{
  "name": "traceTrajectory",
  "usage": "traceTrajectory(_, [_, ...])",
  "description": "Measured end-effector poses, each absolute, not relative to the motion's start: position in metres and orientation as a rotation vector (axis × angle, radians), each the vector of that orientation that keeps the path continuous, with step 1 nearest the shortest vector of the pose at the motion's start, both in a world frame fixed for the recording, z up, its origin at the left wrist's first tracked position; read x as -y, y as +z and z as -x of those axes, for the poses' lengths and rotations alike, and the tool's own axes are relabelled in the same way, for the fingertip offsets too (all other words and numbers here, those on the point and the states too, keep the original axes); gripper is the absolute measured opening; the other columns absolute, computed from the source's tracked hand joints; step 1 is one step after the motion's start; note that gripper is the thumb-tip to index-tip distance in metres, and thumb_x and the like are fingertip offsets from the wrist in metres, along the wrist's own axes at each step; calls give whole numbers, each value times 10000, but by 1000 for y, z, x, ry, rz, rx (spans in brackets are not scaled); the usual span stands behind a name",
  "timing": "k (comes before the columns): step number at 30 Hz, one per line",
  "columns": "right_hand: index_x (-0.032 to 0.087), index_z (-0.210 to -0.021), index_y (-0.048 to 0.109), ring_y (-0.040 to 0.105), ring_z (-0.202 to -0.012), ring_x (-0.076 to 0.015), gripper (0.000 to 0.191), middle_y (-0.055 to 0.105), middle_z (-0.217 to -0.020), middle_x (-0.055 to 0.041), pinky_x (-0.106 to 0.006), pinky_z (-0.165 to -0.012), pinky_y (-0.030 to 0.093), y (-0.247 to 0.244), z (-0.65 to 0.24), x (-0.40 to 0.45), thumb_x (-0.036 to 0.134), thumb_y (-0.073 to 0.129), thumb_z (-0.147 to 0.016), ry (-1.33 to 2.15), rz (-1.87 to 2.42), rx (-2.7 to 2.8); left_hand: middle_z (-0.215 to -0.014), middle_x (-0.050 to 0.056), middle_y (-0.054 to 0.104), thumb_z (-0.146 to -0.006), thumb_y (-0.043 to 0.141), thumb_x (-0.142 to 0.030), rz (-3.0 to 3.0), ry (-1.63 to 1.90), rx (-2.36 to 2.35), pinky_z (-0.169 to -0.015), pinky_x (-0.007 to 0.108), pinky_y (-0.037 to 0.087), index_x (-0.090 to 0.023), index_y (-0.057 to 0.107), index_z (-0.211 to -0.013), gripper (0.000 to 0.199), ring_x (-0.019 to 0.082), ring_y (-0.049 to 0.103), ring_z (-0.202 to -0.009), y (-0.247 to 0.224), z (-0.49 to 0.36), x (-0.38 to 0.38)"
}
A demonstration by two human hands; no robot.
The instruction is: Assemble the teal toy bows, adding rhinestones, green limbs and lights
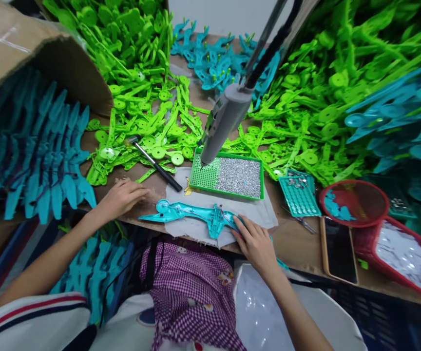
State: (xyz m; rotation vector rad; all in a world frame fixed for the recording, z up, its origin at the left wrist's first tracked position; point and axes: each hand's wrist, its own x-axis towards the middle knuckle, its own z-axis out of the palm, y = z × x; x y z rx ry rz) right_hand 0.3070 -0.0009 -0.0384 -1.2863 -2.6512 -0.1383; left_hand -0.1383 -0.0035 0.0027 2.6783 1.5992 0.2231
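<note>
A long blue plastic part (196,213) lies across a pale cloth (269,207) at the table's front edge. On its right end rests my right hand (255,241), fingers closed around that end. My left hand (123,197) is over the bare tabletop, left of the part and not touching it, its fingers stretched out to the right. Behind the part sits a green tray (227,175) of small silver pieces. A grey electric screwdriver (225,122) hangs above the tray, its tip over the tray's left half. A black-handled hammer (155,163) lies to the left.
Heaps of green parts (327,97) cover the back. Blue parts (42,156) stack in a cardboard box (42,44) at left. On the right are a teal tray (300,195), a red bowl (354,204), a phone (338,248) and a red bin (408,253) of white pieces.
</note>
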Motion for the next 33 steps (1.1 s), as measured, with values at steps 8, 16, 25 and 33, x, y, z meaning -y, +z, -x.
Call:
traceTrajectory(8, [182,-1319,568,631,-1035,-241,401,689,-1184,-136,-337,-781,454,-38,-304,-1,326,447,-965,-120,1279,2624,-1231,101,647,-901,444,-60,-2936,8,-1387,-1000,404,389,-214,571,-1260,411,220,555,-1184,1,71,-58])
traceTrajectory(16, [210,-1293,583,626,-1017,-237,383,691,-1171,-119,-334,-763,436,-40,-307,-3,358,433,-973,-86,1286,2623,-1250,109,626,-925,405,-50,-2982,201,-1329,-1010,403,446,-234,549,-1216,373,204,581,-1178,14,96,-60])
traceTrajectory(25, [180,-1288,581,619,-999,-238,385,689,-1156,-123,-341,-760,426,-44,-305,-1,339,438,-968,-151,1293,2598,-1237,67,607,-991,418,-227,-2660,1038,-1347,-1099,481,437,-254,465,-1154,171,194,505,-1313,42,94,-92])
traceTrajectory(33, [179,-1272,589,611,-982,-221,384,687,-1132,-115,-329,-783,411,-44,-304,2,350,396,-988,-214,1318,2599,-1282,81,551,-936,568,-250,-1016,1952,-1429,-985,421,511,-300,351,-1227,366,185,582,-1193,4,38,-226])
